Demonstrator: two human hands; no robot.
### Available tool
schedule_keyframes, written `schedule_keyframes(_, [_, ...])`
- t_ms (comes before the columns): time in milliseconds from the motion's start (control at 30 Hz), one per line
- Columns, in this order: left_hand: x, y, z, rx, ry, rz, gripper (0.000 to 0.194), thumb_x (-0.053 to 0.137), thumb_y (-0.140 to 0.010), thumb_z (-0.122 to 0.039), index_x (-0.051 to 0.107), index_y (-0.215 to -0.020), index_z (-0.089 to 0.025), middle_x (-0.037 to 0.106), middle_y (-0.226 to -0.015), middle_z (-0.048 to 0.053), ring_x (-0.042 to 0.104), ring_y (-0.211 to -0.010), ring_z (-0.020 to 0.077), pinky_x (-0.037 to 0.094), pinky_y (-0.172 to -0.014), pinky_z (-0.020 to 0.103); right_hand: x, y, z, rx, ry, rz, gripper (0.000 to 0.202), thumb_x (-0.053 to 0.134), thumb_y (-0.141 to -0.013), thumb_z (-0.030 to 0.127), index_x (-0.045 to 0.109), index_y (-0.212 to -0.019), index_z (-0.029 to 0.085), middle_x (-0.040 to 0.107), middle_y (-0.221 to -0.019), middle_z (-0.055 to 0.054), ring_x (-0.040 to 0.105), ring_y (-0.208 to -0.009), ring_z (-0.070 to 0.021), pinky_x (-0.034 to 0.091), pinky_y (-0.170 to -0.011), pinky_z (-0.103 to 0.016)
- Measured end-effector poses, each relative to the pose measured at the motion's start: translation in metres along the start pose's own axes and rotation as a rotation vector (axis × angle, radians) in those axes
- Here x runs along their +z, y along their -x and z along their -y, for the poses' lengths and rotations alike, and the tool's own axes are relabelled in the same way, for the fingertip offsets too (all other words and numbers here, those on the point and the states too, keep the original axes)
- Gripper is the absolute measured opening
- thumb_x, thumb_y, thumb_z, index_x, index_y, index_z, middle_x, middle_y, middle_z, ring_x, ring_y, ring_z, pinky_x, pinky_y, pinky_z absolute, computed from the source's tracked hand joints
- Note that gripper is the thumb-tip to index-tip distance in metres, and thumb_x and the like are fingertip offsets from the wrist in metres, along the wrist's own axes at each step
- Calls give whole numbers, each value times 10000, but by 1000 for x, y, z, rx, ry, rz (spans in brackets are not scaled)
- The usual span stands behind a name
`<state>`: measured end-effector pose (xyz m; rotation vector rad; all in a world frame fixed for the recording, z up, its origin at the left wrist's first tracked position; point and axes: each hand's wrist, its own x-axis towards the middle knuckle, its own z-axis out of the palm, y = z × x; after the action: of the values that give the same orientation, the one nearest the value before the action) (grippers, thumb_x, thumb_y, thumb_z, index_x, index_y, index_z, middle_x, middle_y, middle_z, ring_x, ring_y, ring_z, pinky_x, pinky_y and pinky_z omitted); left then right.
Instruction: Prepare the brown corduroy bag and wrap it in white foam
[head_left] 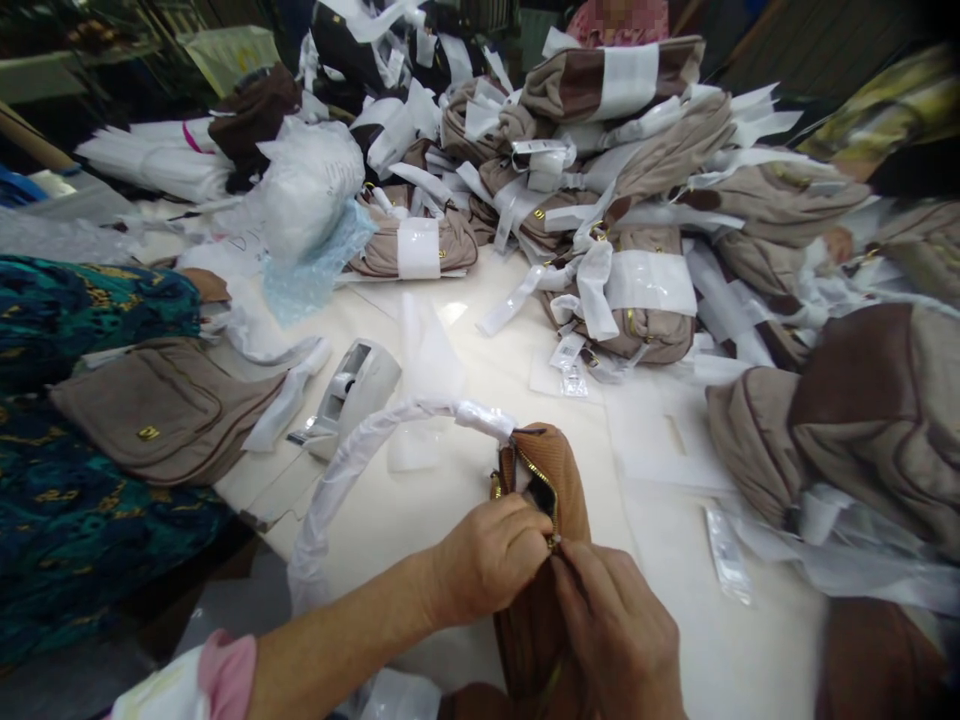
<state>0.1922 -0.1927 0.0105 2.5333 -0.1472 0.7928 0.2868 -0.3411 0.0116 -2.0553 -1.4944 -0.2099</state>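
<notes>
A brown handbag (568, 480) stands on the table in front of me, its gold-toothed zipper partly open and showing a dark inside. My left hand (491, 555) is closed on the bag's edge beside the zipper. Close by, my right hand (622, 625) pinches at the zipper near its slider; the fingertips partly hide what they grip. The bag's strap (375, 430), wrapped in white foam sheet, arches away to the left. The lower part of the bag is hidden by my hands and forearm.
A tape dispenser (352, 395) stands left of the strap. Beige bags (652, 290) with white wraps are piled at the back and right. A person's patterned sleeve (90, 310) is at left, near another beige bag (161, 405). A small clear packet (727, 555) lies at right.
</notes>
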Motion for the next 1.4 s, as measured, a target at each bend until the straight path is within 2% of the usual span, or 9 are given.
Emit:
schedule_keyframes(133, [3,3,-5,42,-70,-89,123,489,-765,-9,482,-692,-107,598,-821,98,538,-782,166,499,-717,319,5,3,0,5,-13,-2,200,502,-822,125,568,-1011,131,635,-883,-87,583,-770,-160,476,-705,-292])
schedule_keyframes(400, [19,7,-8,-35,-106,-101,71,520,-787,-78,499,-727,-109,631,-945,89,564,-911,195,452,-727,338,7,-3,-4,64,-72,-18,140,460,-851,167,557,-952,157,623,-791,-61,572,-710,-143,486,-676,-281])
schedule_keyframes(600, [23,4,-6,-70,-142,-218,95,489,-796,-64,496,-721,-123,656,-879,48,524,-1077,203,353,-924,417,6,-1,-6,128,-117,22,123,453,-852,173,548,-929,174,617,-765,-34,574,-690,-130,473,-662,-256])
schedule_keyframes(833, [25,7,-7,-103,-145,-198,60,507,-785,-61,512,-755,-114,658,-911,61,523,-1080,207,294,-1005,485,7,0,-7,136,-119,29,121,463,-849,180,536,-945,176,608,-766,-25,569,-682,-120,460,-648,-236])
schedule_keyframes(967, [27,7,-10,-104,-141,-153,54,485,-795,-95,525,-761,-105,594,-1103,150,475,-1144,250,345,-966,490,5,-2,-14,101,-139,22,168,471,-838,160,523,-996,187,613,-810,-30,568,-713,-126,466,-653,-233])
schedule_keyframes(1067, [26,5,-9,-116,-137,-162,72,477,-802,-114,528,-751,-103,540,-1174,191,462,-1154,270,385,-927,485,2,-5,-22,-29,-158,93,268,438,-837,118,513,-1082,196,601,-814,-38,556,-725,-128,462,-640,-230])
schedule_keyframes(1167, [24,4,-6,-91,-129,-149,69,482,-807,-112,546,-788,-93,533,-1174,197,474,-1138,259,415,-926,453,-3,-12,-29,-138,-50,222,362,399,-849,135,478,-1197,199,572,-745,-35,537,-661,-131,441,-582,-235])
schedule_keyframes(1300, [20,3,-3,-54,-105,-200,31,527,-795,-92,556,-801,-100,532,-1160,159,464,-1130,235,432,-945,404,-15,-28,-32,-98,130,325,328,443,-849,289,509,-1161,215,574,-740,-32,550,-639,-154,437,-565,-267])
schedule_keyframes(1400, [16,2,-3,-94,-152,-294,80,611,-745,-93,578,-808,-130,560,-1025,80,500,-1006,207,460,-895,388,-26,-45,-37,-89,35,494,264,435,-856,315,530,-1088,233,598,-832,-39,578,-712,-155,458,-607,-262])
